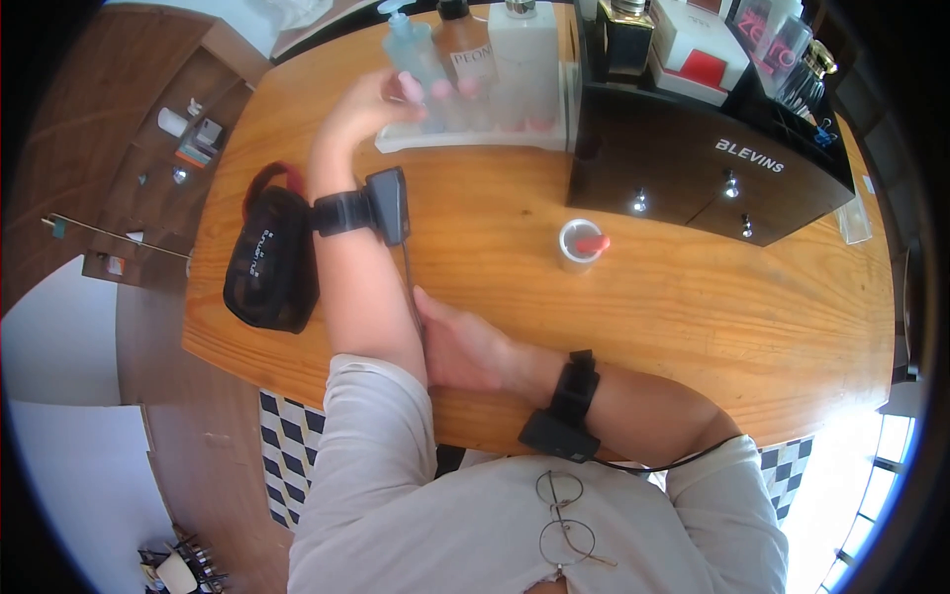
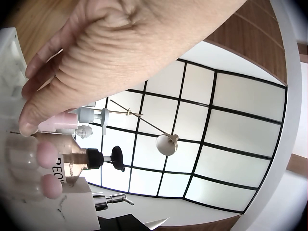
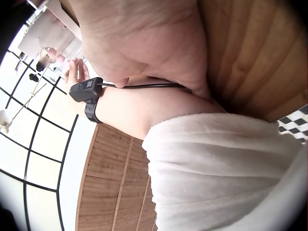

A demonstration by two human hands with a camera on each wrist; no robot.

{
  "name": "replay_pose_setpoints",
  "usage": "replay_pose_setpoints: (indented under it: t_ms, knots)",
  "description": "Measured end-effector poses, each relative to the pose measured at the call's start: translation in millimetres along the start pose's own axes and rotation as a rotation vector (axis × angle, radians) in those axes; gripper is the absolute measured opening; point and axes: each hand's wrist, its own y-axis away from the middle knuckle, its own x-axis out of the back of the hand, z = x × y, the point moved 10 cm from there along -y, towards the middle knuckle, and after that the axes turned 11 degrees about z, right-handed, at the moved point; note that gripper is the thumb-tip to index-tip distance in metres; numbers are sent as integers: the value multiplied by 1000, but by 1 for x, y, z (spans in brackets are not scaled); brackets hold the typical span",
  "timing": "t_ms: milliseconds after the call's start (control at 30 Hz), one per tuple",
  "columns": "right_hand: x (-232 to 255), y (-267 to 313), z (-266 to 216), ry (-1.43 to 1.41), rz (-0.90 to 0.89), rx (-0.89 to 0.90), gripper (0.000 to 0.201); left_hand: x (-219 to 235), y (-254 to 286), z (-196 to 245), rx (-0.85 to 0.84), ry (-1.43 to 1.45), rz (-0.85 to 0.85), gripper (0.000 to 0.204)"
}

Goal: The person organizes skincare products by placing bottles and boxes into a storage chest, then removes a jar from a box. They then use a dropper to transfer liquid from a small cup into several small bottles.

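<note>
At the back left, my left hand (image 1: 371,104) pinches a small pink-capped piece (image 1: 410,87) between thumb and fingers, just over the left end of a clear, white-based organizer (image 1: 475,139). More rounded pink tops (image 2: 47,154) stand beside the thumb in the left wrist view. My right hand (image 1: 465,346) holds the left forearm (image 1: 366,297) near the sleeve, its thumb along the inner side and its fingers hidden beneath. A dark cable (image 3: 144,86) runs along the forearm by that hand. To the right, a small white cup (image 1: 577,247) has a red-pink piece in it.
Behind the organizer are pump bottles, one with amber liquid (image 1: 465,49) and one white (image 1: 524,45). A black drawer box (image 1: 673,158) with perfume bottles on top occupies the back right. Left of the forearm lies a black zip case (image 1: 272,262) on the wooden table (image 1: 693,327).
</note>
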Motion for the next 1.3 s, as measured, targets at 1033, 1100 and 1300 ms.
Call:
replay_pose_setpoints:
  t_ms: [1033,1100,1300]
  knots:
    - [11,-3,-1,-168,160,-17,57,-43,11,129,-445,-292,331,25]
    - [12,-3,-1,-170,164,-23,56,-46,10,127,-424,-312,326,23]
    - [10,-1,-4,-157,179,-16,55,-56,10,127,-502,-351,325,25]
